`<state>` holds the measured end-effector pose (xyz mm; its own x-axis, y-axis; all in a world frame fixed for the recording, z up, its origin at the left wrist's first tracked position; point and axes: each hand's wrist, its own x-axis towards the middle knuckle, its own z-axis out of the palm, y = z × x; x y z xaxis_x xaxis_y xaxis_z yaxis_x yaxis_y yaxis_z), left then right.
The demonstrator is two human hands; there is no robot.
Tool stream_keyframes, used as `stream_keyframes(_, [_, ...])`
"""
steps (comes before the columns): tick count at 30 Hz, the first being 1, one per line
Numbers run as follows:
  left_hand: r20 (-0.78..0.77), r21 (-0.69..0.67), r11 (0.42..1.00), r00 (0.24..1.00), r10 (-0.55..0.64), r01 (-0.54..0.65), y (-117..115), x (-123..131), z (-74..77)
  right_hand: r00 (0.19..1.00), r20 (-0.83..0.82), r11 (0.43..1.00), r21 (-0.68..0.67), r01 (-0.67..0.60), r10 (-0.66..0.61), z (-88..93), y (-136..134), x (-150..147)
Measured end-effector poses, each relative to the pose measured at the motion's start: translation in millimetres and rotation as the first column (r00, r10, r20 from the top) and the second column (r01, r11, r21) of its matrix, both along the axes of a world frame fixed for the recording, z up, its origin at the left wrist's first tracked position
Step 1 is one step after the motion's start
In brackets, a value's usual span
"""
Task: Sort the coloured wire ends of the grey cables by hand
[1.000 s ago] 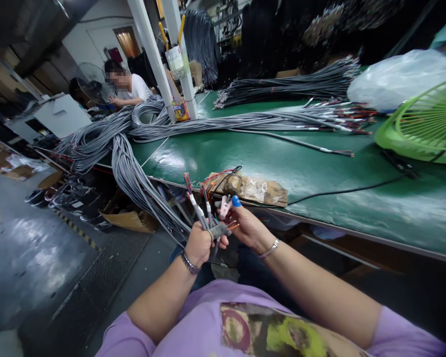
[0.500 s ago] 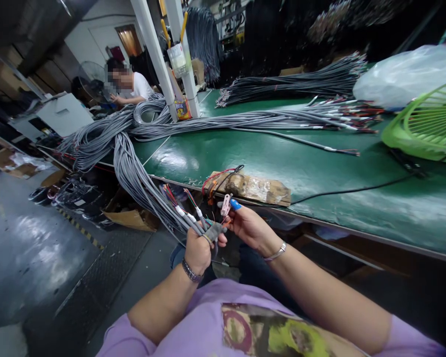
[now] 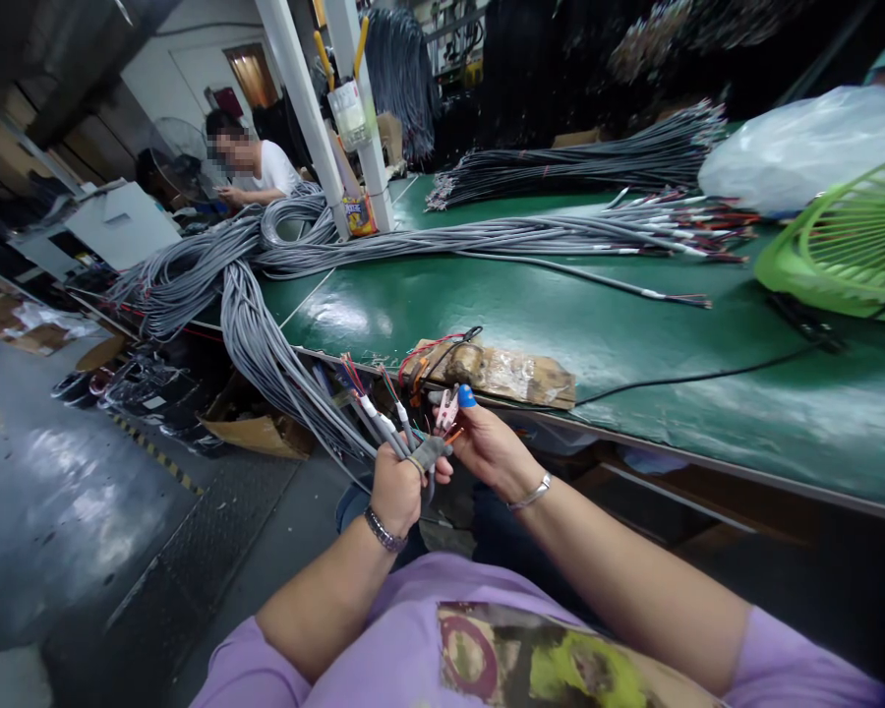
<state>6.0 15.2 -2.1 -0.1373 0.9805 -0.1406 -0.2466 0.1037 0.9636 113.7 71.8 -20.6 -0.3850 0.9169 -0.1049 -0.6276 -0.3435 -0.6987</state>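
Gray cables: a few stripped ends clenched in the left hand, just below the front edge of the green table, in front of the person's chest. Long axis runs up and left out of the fist. The ends, with white sleeves and loose red, green and blue wires, point up-left, away from the body. Past the fist the cables run toward the thick gray bundle drooping off the table edge.

Left hand: fist closed round the cables, back of hand to camera, gray-taped finger across them, forearm rising from lower left, watch on wrist.

Right hand: just beside the left, palm turned left, pinching a small pink tool roughly upright in the fingers. Blue fingertip cap on one finger, bracelet on wrist.

Taped cardboard pad lies on the table edge just beyond the hands. Green fan far right, co-worker seated back left.
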Motion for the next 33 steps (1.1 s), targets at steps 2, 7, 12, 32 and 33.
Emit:
stream_keyframes(2, [0.011,-0.009,1.000,1.000,-0.003,0.003,-0.5,0.2,-0.1,0.998,-0.048,0.998,-0.059,0.023,-0.026,0.8,-0.6,-0.3])
stream_keyframes(7, [0.008,0.009,1.000,1.000,-0.008,0.008,-4.8,-1.7,-1.7,0.996,-0.053,0.987,-0.135,-0.083,0.076,0.2,-8.5,9.4])
stream_keyframes(12, [-0.076,0.035,0.997,0.995,-0.068,0.071,-14.6,-8.0,-11.5,0.951,0.190,0.970,-0.063,-0.236,0.244,0.9,-21.7,26.3])
stream_keyframes(32, [-0.071,-0.046,0.994,0.992,-0.106,0.103,-18.4,-14.9,-10.1,0.959,0.225,0.984,0.019,-0.179,0.170,-3.2,-30.3,31.3])
stream_keyframes(33, [-0.072,-0.047,0.993,0.991,-0.112,0.108,-18.1,-14.5,-9.2,0.961,0.215,0.984,0.012,-0.179,0.173,-2.6,-30.1,30.6])
